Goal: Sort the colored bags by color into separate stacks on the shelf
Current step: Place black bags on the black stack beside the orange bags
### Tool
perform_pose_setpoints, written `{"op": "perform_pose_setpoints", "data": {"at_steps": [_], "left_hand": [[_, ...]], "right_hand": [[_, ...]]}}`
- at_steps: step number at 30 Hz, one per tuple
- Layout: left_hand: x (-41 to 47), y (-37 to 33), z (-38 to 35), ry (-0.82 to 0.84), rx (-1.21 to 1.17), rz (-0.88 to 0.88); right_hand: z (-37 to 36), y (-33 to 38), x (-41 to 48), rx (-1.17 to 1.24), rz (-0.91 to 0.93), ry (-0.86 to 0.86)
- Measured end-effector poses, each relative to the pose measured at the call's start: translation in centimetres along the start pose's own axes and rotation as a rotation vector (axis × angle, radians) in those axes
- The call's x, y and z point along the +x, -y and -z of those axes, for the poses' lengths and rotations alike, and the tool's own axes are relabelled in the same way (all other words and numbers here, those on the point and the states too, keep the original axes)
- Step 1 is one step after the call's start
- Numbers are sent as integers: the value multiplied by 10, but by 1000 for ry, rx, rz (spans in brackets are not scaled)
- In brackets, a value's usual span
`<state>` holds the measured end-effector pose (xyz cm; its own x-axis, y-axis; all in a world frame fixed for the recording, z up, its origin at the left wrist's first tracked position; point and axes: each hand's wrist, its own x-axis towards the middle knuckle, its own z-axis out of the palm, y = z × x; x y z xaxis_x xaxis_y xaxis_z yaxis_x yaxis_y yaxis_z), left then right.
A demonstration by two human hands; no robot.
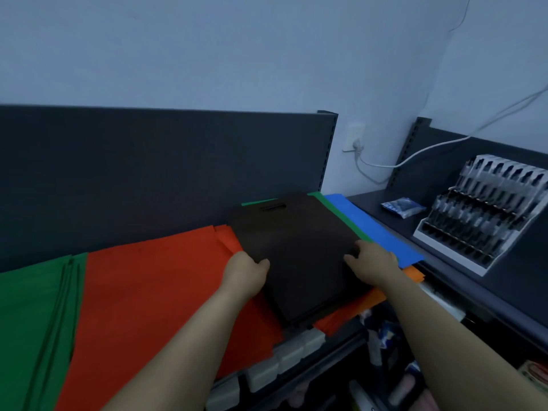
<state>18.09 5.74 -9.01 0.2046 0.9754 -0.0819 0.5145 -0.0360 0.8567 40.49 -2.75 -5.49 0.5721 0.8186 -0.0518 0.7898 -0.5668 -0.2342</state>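
A dark brown bag (296,256) tops a spread of plain colours: a red stack (163,286), a green stack (32,315), and beneath it a green bag (327,203), a blue bag (370,229) and an orange bag (415,274). Charcoal-grey shelf back panel (148,164); pale bluish-white wall (237,48); white cable (394,167).

A flat dark brown bag (296,247), handle slot at its far end, lies between the fingers (261,264); red bags (163,286) spread left of them; a blue bag (370,229) and, seemingly, an orange bag (413,272) lie right.

2 hands (246,269) (370,259), 1 brown stack (296,241)
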Motion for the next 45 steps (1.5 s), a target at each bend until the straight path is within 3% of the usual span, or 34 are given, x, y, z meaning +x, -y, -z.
{"op": "perform_pose_setpoints", "data": {"at_steps": [14,27,34,37,41,45], "left_hand": [[19,12,6,-161,-95,89],[3,22,38,-247,-65,90],[-12,23,34,-105,-218,118],[-14,25,36,-155,-159,109],[-18,25,39,-165,-230,128],[-20,28,43,-196,-176,135]], "right_hand": [[-6,8,14,184,103,-44],[-9,3,7,361,42,73],[-12,5,8,602,-75,53],[-16,1,9,557,-87,40],[-14,3,7,718,-74,84],[-15,6,2,729,-31,135]]}}
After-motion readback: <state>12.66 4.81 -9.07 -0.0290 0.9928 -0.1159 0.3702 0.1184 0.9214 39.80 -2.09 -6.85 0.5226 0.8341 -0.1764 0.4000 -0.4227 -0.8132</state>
